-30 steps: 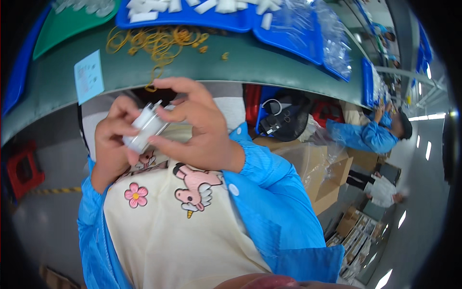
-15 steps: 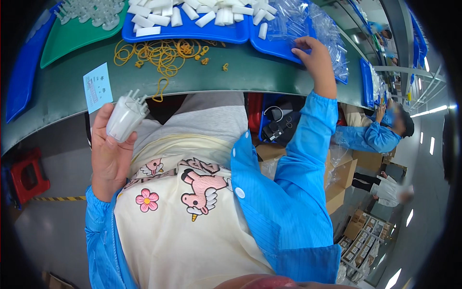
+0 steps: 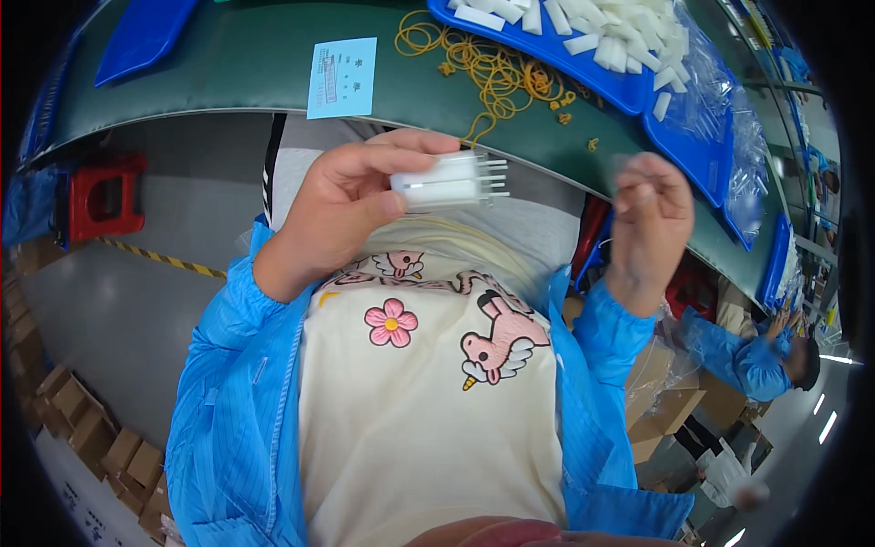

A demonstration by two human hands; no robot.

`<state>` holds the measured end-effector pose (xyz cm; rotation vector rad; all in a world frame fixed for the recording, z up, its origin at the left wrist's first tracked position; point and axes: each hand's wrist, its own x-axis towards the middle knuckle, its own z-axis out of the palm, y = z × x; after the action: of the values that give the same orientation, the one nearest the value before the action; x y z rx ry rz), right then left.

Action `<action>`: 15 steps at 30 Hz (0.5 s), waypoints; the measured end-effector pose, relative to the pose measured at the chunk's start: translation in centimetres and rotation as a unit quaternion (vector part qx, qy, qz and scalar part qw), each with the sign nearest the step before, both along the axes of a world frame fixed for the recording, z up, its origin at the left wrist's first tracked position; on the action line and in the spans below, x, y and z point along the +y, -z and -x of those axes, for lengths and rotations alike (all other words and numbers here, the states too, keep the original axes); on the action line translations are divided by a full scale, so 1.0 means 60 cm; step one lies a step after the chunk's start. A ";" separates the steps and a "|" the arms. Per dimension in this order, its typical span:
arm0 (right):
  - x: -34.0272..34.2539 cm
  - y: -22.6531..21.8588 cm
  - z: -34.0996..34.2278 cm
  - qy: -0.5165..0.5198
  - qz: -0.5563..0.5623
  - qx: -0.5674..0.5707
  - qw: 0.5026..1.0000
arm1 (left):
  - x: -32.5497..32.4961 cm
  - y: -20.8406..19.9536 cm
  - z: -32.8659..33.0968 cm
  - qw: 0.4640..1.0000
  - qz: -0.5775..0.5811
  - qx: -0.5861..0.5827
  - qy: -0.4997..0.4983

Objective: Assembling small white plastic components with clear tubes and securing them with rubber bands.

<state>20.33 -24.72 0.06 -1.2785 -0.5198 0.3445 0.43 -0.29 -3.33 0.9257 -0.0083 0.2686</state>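
Held in my left hand (image 3: 333, 196) is a clear plastic cup (image 3: 444, 185) packed with white pieces, lying sideways with several thin prongs pointing right. To its right, my right hand (image 3: 649, 219) is raised near the table edge with fingers curled together. Motion blurs its fingertips, and whatever they pinch is too faint to make out. Yellow rubber bands (image 3: 497, 77) lie tangled on the green table beyond the cup. At the far right a blue tray holds clear plastic tubes (image 3: 706, 91).
A blue tray (image 3: 556, 66) full of white blocks (image 3: 620, 46) stands at the back. A light-blue card (image 3: 342, 77) rests at the table (image 3: 228, 64) edge. On the left floor is a red stool (image 3: 105, 199). A co-worker (image 3: 766, 365) in blue sits at the right.
My right hand has pulled back from the tray of clear tubes toward the cup. My left hand has tipped the cup sideways, prongs now to the right. The view has swung left.
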 end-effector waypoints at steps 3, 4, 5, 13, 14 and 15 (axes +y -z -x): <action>0.037 0.000 0.067 -0.055 0.003 0.000 0.998 | 0.003 0.000 -0.002 0.998 -0.065 -0.013 0.009; 0.045 -0.007 0.076 -0.053 0.004 0.002 0.999 | 0.005 0.001 -0.002 0.997 -0.076 -0.020 0.016; 0.051 -0.015 0.083 -0.054 0.028 -0.002 0.998 | 0.006 0.003 -0.002 0.997 -0.074 -0.019 0.018; 0.065 -0.032 0.100 -0.112 0.078 -0.021 0.990 | 0.005 -0.002 0.008 0.996 -0.080 0.021 0.026; 0.065 -0.031 0.102 -0.115 0.081 -0.029 0.990 | 0.004 -0.003 0.009 0.996 -0.078 0.022 0.022; 0.065 -0.030 0.103 -0.118 0.083 -0.038 0.989 | 0.004 -0.004 0.010 0.997 -0.071 0.027 0.029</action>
<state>14.13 -20.80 1.85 -1.3980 -0.7226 0.5463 -0.16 -0.05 -3.12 1.0713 -0.0037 0.1914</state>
